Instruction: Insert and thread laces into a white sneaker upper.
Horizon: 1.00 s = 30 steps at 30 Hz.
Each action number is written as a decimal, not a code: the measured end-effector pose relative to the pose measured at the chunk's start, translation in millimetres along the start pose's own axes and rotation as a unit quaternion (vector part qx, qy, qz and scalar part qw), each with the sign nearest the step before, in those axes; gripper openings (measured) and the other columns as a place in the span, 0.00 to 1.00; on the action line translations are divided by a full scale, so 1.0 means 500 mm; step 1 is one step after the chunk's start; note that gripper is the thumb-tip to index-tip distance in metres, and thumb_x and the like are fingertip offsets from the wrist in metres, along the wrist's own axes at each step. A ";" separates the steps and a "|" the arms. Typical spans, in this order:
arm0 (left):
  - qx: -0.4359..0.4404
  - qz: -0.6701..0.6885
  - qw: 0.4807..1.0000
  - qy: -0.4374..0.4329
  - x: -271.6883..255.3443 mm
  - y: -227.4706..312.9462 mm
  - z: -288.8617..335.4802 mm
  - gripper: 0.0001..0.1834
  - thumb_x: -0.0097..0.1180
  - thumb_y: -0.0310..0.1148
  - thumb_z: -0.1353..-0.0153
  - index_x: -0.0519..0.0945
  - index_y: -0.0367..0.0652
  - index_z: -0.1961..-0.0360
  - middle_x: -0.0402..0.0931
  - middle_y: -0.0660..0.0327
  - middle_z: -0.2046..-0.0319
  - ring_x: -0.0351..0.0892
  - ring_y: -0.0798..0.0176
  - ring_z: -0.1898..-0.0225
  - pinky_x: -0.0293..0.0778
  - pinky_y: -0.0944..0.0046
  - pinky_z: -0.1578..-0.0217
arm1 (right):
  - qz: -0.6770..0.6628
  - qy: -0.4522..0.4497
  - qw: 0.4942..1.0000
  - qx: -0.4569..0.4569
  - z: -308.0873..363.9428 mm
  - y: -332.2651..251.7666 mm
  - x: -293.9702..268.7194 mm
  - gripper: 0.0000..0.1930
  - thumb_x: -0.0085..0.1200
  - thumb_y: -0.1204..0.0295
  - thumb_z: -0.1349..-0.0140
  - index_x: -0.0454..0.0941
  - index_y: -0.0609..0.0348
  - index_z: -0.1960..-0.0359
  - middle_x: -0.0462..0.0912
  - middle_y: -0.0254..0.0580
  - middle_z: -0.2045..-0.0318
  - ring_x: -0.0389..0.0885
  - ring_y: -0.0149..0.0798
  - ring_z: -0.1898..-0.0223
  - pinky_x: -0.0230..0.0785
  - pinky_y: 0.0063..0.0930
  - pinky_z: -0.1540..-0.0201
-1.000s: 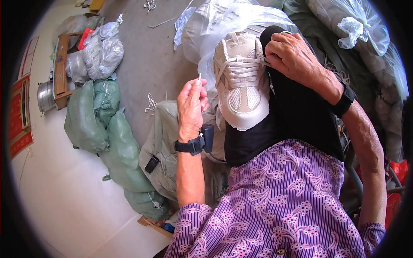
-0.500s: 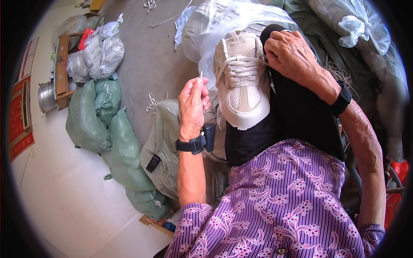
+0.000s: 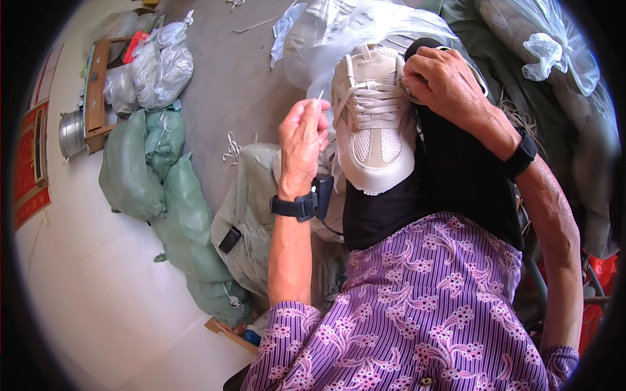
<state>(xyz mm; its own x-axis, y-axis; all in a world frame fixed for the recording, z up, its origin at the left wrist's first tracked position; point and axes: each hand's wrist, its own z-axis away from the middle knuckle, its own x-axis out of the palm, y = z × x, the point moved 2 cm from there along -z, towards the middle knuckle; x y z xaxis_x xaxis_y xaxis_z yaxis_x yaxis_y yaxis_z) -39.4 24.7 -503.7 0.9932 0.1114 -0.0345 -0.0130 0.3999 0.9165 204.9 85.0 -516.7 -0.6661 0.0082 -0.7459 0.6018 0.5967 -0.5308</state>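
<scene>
A beige and white sneaker [image 3: 378, 146] rests on my black-clad lap, its toe pointing toward me. Flat pale shoelaces [image 3: 375, 107] criss-cross over its tongue. Beside the shoe's left edge, my left hand [image 3: 303, 137] is closed in a pinch, and a thin white shoelace end [image 3: 320, 95] sticks up from the fingertips. My right hand [image 3: 447, 81] is curled against the shoe's upper right side, closed on the shoelace there. Its fingertips are partly hidden, and a pale strand loops out behind the knuckles.
Clear plastic bags [image 3: 365, 23] holding more shoes lie beyond the sneaker. Green woven sacks [image 3: 189, 208] line the left wall, near a wooden drawer unit [image 3: 96, 85] with stuffed bags. A greyish sack [image 3: 251, 189] sits by my left forearm. Loose laces [image 3: 231, 148] lie on the floor.
My left hand has risen slightly and moved right with the lace end. The right hand has shifted a little right and down, and a pale strand now shows behind it.
</scene>
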 end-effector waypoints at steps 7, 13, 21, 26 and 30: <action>0.042 -0.114 0.992 -0.018 0.040 0.029 -0.044 0.13 0.50 0.40 0.35 0.76 0.40 0.68 0.63 0.75 0.82 0.57 0.81 0.85 0.55 0.78 0.85 | 0.019 -0.008 1.000 -0.010 0.006 -0.005 0.000 0.05 0.51 0.71 0.47 0.74 0.59 0.74 0.74 0.40 0.75 0.75 0.44 0.68 0.63 0.36 0.63; 0.071 -0.238 0.969 0.003 0.040 0.029 -0.057 0.15 0.51 0.38 0.44 0.79 0.34 0.77 0.71 0.64 0.85 0.67 0.71 0.79 0.67 0.67 0.74 | 0.021 -0.013 1.000 -0.004 0.005 -0.007 0.000 0.04 0.51 0.71 0.47 0.75 0.57 0.73 0.73 0.38 0.75 0.75 0.43 0.68 0.62 0.36 0.62; 0.101 -0.292 0.951 -0.003 0.042 0.036 -0.068 0.14 0.51 0.36 0.46 0.79 0.35 0.75 0.73 0.55 0.84 0.71 0.66 0.80 0.69 0.63 0.73 | 0.024 -0.009 1.000 -0.002 0.004 -0.009 0.002 0.03 0.51 0.72 0.47 0.75 0.56 0.74 0.73 0.38 0.76 0.75 0.42 0.68 0.62 0.36 0.62; 0.178 -0.363 0.914 0.015 0.062 0.057 -0.072 0.13 0.50 0.36 0.46 0.78 0.34 0.76 0.73 0.50 0.83 0.72 0.60 0.81 0.70 0.60 0.74 | 0.025 -0.026 0.999 -0.006 0.004 -0.011 -0.001 0.03 0.51 0.73 0.47 0.73 0.59 0.72 0.72 0.39 0.75 0.74 0.44 0.68 0.62 0.37 0.62; 0.219 -0.358 0.906 0.050 0.066 0.052 -0.072 0.13 0.50 0.34 0.45 0.75 0.34 0.78 0.73 0.48 0.83 0.74 0.54 0.81 0.70 0.58 0.75 | 0.024 -0.014 1.000 0.007 0.003 -0.013 0.000 0.03 0.50 0.72 0.48 0.75 0.56 0.74 0.73 0.38 0.76 0.75 0.42 0.68 0.62 0.37 0.62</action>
<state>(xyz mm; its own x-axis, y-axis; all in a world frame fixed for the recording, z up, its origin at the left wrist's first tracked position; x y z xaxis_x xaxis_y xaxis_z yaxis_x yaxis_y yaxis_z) -11.4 71.6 -495.7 0.7137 0.0563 -0.6981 0.6990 0.0051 0.7151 201.7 79.9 -514.0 -0.6239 0.0127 -0.7814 0.6381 0.5855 -0.5000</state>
